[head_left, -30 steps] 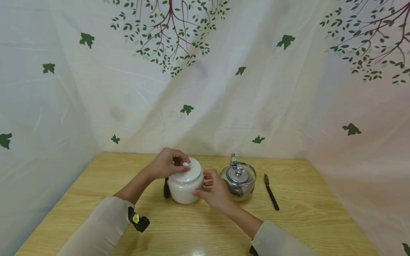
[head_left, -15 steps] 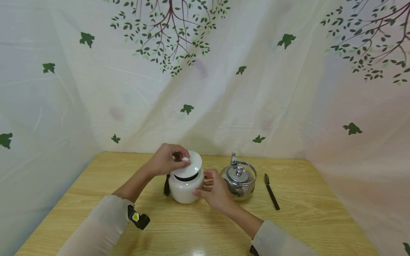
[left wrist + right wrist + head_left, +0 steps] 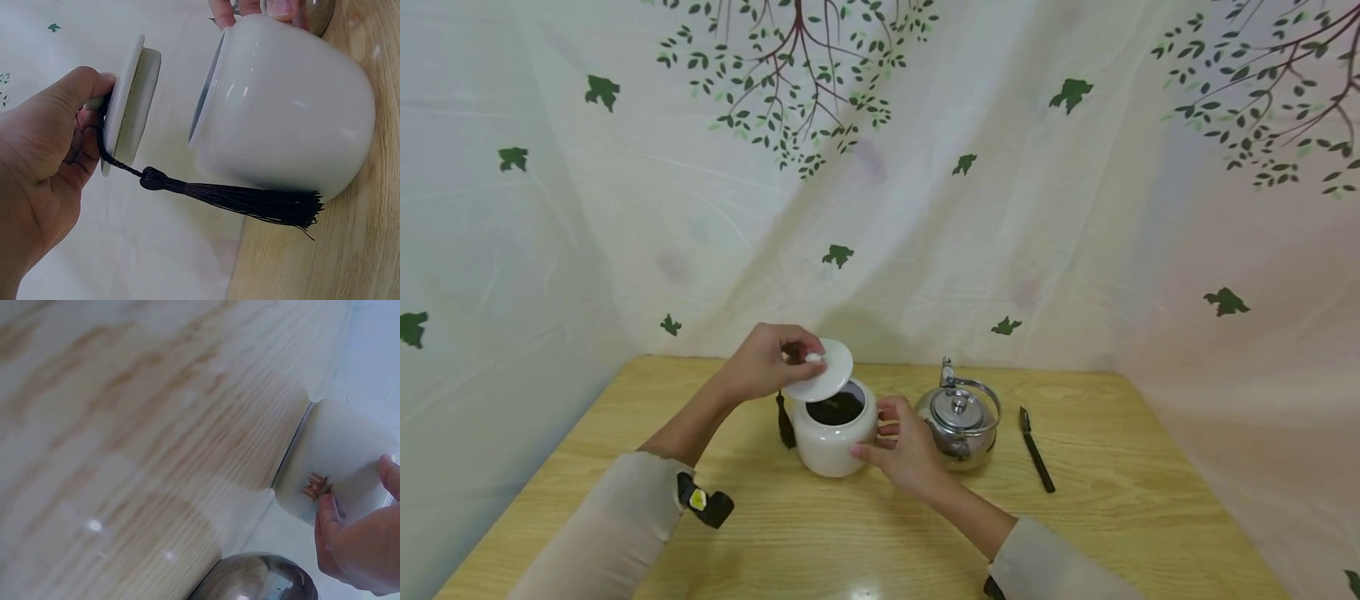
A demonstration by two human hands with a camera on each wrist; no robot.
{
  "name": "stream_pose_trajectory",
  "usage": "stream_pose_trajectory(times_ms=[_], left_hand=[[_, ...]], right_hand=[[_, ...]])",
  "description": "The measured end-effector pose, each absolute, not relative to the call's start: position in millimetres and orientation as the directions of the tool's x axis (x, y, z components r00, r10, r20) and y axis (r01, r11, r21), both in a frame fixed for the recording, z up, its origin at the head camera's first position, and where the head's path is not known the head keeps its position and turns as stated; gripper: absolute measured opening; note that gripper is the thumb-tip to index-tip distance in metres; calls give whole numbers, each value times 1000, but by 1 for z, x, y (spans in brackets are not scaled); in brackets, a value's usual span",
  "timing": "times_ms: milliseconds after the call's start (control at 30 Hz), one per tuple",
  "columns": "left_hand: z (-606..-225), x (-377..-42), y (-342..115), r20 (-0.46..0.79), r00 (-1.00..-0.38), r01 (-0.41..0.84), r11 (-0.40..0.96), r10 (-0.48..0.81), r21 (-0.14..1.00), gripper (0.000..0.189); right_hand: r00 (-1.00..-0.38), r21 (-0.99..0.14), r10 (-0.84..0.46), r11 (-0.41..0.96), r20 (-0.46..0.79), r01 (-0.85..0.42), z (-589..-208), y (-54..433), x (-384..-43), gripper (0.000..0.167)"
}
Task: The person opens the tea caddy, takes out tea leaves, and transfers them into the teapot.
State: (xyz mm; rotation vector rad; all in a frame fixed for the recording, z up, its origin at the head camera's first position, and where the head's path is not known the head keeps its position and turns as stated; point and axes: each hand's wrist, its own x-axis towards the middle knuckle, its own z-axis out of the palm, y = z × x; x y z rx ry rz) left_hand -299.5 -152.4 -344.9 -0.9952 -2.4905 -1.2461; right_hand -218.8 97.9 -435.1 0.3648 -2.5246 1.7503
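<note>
My left hand pinches the small knob of a round white lid, tilted above the jar's mouth and shifted left of it. A dark cord with a black tassel hangs from the knob, down beside the jar. The glossy white jar stands upright on the table, its mouth uncovered at the front, with dark contents inside. Around the jar's right side my right hand holds with thumb in front and fingers farther back. In the right wrist view those fingers lie by a brown printed mark on the jar.
A shiny metal kettle with a raised handle stands just right of my right hand. Farther right lies a thin dark tool with a pointed tip. The wooden table ends at a printed cloth backdrop.
My left hand has lifted the lid off the jar and carried it up and left, baring the mouth; the tassel swings along. My right hand stays at the jar's side.
</note>
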Motion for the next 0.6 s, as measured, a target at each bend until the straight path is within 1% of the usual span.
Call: stream_pose_trajectory(times_ms=[233, 467, 600], left_hand=[[-345, -304, -173, 431, -772, 629, 465, 467, 623, 13], [-354, -309, -196, 388, -806, 587, 521, 447, 620, 13], [-360, -309, -208, 379, -814, 578, 548, 441, 605, 14]], right_hand=[[-973, -914, -157, 344, 168, -213, -434, 97, -217, 66], [-972, -913, -159, 344, 172, -218, -435, 98, -217, 66], [-972, -912, -156, 344, 177, -222, -436, 97, -217, 66]])
